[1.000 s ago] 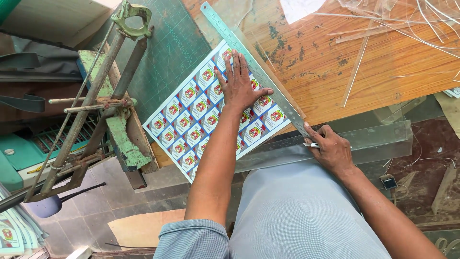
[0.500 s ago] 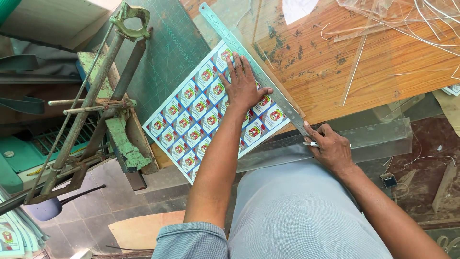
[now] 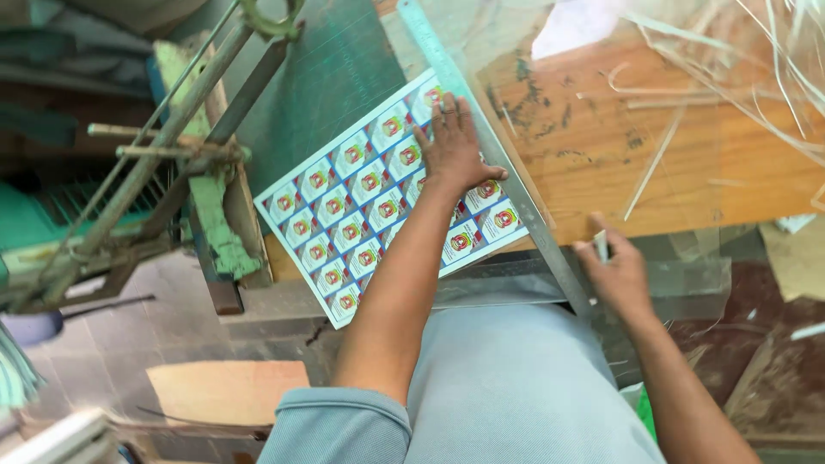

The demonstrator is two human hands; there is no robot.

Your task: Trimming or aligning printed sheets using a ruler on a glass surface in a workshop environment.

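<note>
At the far left, a worn green metal frame (image 3: 206, 198) of rods and bars is running out of view at the top and left edges, so its full shape is hard to make out. To its right, a dark green cutting mat (image 3: 326, 77) is lying on the surface, its far end cut off by the picture's top edge. A glossy printed sheet (image 3: 344, 228), a grid of small square labels in blue, white and red, is resting tilted on the mat, with its near corner overhanging the surface edge. The left hand (image 3: 453, 148) is pressing flat on the sheet's right part with fingers spread wide, hiding several labels beneath it. Just right of that hand, a long metal ruler (image 3: 507, 172) is lying along the sheet's right edge, its far tip cropped. Further right, the right hand (image 3: 617, 273) is closing narrowly around a small knife (image 3: 602, 247) at the ruler's near end; the blade is too small to tell. Thin pale paper strips (image 3: 739, 77) are lying scattered over the scuffed orange wooden surface (image 3: 687, 172).
</note>
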